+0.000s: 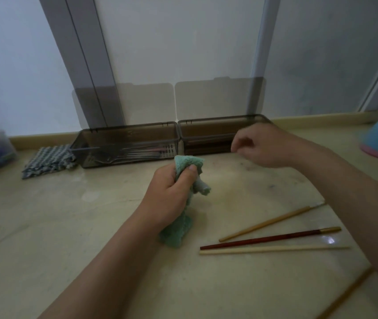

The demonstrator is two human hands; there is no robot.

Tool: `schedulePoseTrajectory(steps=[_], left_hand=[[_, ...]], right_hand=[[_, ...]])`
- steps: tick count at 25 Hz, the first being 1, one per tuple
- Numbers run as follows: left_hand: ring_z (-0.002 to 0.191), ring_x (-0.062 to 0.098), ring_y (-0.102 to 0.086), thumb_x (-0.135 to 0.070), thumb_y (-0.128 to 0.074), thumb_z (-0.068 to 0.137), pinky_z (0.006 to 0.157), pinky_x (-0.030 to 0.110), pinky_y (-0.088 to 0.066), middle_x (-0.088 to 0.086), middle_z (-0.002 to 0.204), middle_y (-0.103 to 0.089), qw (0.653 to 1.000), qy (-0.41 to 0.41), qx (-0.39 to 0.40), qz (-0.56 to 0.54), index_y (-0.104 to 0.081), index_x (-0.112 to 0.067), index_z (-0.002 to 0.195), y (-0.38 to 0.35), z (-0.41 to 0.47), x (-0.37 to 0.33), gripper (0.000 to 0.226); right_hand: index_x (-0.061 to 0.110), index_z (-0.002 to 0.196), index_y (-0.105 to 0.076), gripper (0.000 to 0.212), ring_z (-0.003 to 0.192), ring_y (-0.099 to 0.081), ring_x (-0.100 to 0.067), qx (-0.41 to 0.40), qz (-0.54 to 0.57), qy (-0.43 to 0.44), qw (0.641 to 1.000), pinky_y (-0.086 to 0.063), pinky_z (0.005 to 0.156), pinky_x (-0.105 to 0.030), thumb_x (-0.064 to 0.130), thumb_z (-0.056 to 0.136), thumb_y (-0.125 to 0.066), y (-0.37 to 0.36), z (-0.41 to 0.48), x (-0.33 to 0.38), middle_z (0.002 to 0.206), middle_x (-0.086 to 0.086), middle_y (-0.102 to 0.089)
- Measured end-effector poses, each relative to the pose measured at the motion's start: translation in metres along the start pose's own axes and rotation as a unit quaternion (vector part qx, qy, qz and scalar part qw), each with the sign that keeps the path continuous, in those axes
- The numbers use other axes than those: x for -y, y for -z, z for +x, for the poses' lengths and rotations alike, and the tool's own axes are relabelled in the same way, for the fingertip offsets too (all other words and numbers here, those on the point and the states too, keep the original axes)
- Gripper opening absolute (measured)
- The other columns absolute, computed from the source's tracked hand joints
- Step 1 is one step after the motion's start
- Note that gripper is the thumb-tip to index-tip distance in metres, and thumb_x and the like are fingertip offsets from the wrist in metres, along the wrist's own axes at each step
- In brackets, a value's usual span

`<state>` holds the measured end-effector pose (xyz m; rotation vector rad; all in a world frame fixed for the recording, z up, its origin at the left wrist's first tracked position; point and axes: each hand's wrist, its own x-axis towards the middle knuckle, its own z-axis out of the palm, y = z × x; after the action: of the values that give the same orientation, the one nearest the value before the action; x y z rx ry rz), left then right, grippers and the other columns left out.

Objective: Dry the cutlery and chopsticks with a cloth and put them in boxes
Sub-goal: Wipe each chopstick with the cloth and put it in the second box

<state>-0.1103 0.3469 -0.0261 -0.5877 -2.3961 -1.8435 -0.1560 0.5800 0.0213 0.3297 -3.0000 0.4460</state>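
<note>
Cloth: teal, fleecy, bunched into a tall wad. The left hand grips it round the middle, fingers and thumb curled tight; one end stands above the fist, the other hangs below onto the counter.

Right hand: held over the front edge of the right box, fingers loosely curled, nothing visible between them.

Both boxes are smoky, clear plastic, set side by side against the wall with lids raised. The left box holds metal cutlery; the right box holds dark sticks, details unclear.

Three chopsticks lie on the counter to the right of the cloth, apart from both hands: a tan one, a dark red one, and a pale one. A fourth chopstick lies at the lower right edge.

A folded checked cloth touches the left box's left end.
</note>
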Motion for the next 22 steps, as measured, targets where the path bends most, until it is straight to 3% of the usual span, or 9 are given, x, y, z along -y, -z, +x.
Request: schedulePoseTrajectory(steps=[2,4,7,10,14,17,20,22], left_hand=[[0.066,0.003,-0.060,-0.014,-0.045,0.098,0.059,0.015,-0.048,-0.017,0.068,-0.068,1.000,-0.002,0.002,0.005,-0.068,-0.012,0.081,-0.001,-0.001,-0.001,0.028],[0.067,0.001,-0.061,-0.014,-0.045,0.098,0.061,0.015,-0.050,-0.017,0.070,-0.068,1.000,-0.013,-0.005,0.016,-0.068,-0.015,0.080,-0.003,-0.002,0.000,0.029],[0.067,0.010,-0.060,-0.016,-0.046,0.098,0.063,0.027,-0.053,-0.012,0.072,-0.069,0.999,-0.016,-0.030,0.024,-0.067,-0.018,0.079,-0.002,-0.003,0.004,0.028],[0.063,0.005,-0.057,-0.017,-0.046,0.098,0.058,0.019,-0.049,-0.016,0.069,-0.067,0.999,-0.014,-0.044,0.026,-0.066,-0.019,0.079,0.000,0.001,0.008,0.027],[0.063,-0.001,-0.057,-0.019,-0.044,0.099,0.057,0.011,-0.047,-0.020,0.070,-0.067,0.999,-0.005,-0.034,0.033,-0.065,-0.020,0.082,-0.004,0.001,0.006,0.027],[0.069,0.001,-0.062,-0.022,-0.041,0.100,0.061,0.013,-0.048,-0.015,0.075,-0.070,0.999,0.006,-0.036,-0.001,-0.065,-0.022,0.084,-0.003,0.000,0.006,0.029],[0.070,0.004,-0.065,-0.025,-0.036,0.101,0.058,0.014,-0.048,-0.010,0.077,-0.071,0.998,0.015,-0.048,-0.049,-0.066,-0.022,0.087,-0.003,-0.001,0.004,0.033],[0.072,0.008,-0.066,-0.029,-0.034,0.101,0.058,0.016,-0.048,-0.006,0.081,-0.072,0.997,0.009,-0.042,-0.064,-0.067,-0.022,0.090,-0.004,-0.002,0.004,0.035]], right_hand=[[0.028,0.094,-0.073,0.006,0.083,-0.066,-0.004,0.157,0.051,0.007,0.986,-0.053,0.075,-0.019,0.024,0.091,-0.070,0.001,-0.034,0.015,0.089,0.013,-0.071],[0.032,0.092,-0.073,0.007,0.081,-0.064,-0.001,0.247,0.071,0.024,0.966,-0.054,0.074,-0.019,0.029,0.087,-0.075,-0.006,-0.055,0.023,0.088,0.013,-0.070],[0.032,0.095,-0.071,0.012,0.081,-0.060,-0.002,0.285,0.063,0.040,0.956,-0.050,0.070,-0.016,0.029,0.085,-0.077,-0.013,-0.063,0.031,0.091,0.012,-0.066],[0.030,0.097,-0.069,0.010,0.080,-0.057,-0.003,0.305,0.014,0.028,0.952,-0.046,0.067,-0.016,0.030,0.088,-0.073,-0.015,-0.065,0.031,0.091,0.012,-0.063],[0.029,0.092,-0.065,0.004,0.087,-0.059,-0.010,0.326,-0.037,0.017,0.945,-0.052,0.074,-0.028,0.027,0.091,-0.063,-0.020,-0.073,0.036,0.094,0.010,-0.063],[0.029,0.095,-0.061,0.006,0.087,-0.055,-0.009,0.297,-0.047,0.024,0.953,-0.048,0.075,-0.026,0.026,0.096,-0.057,-0.017,-0.077,0.033,0.096,0.011,-0.059],[0.029,0.093,-0.056,0.010,0.079,-0.061,-0.008,0.134,0.116,0.008,0.984,-0.053,0.073,-0.031,0.025,0.101,-0.052,-0.013,-0.074,0.025,0.087,0.007,-0.064],[0.028,0.092,-0.054,0.011,0.069,-0.064,-0.007,0.036,0.208,0.010,0.978,-0.054,0.064,-0.029,0.022,0.102,-0.051,-0.016,-0.071,0.024,0.079,0.003,-0.067]])
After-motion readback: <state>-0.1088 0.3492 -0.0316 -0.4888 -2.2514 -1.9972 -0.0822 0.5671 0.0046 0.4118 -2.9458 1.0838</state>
